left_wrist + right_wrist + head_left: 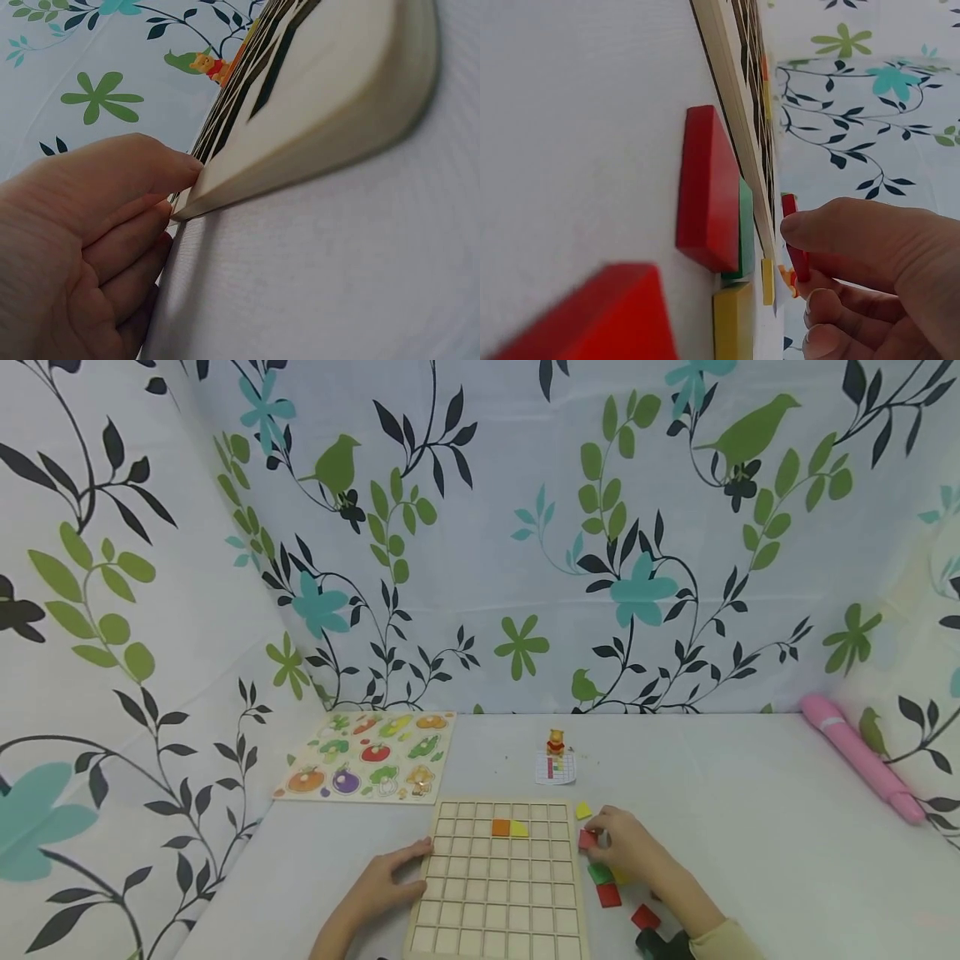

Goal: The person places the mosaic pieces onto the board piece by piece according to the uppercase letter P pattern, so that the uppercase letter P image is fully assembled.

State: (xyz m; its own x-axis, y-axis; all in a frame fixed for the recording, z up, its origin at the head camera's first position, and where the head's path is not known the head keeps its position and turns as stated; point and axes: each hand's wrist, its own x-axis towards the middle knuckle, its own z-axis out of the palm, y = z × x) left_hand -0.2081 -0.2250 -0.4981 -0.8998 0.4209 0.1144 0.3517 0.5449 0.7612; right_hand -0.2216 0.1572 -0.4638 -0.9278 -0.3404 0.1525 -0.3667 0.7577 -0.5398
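A wooden grid board (493, 893) lies flat on the table, with an orange tile (501, 827) and a yellow tile (519, 828) side by side in one of its upper rows. At the board's left edge, my left hand (390, 878) rests with fingers fairly straight; the thumb touches the rim in the left wrist view. My right hand (626, 843) pinches a red tile (797, 247) between thumb and fingers, just beside the board's right edge. Below that hand lie a green tile (600, 872), a red tile (609, 895) and a partly hidden yellow tile (733, 322).
Another yellow tile (583, 811) lies near the board's upper right corner. A red tile (646, 917) sits near a dark object (663, 945). Behind are a small bear figure (555, 742), a pattern card (556, 768), a vegetable puzzle board (367, 756) and a pink tube (862, 760).
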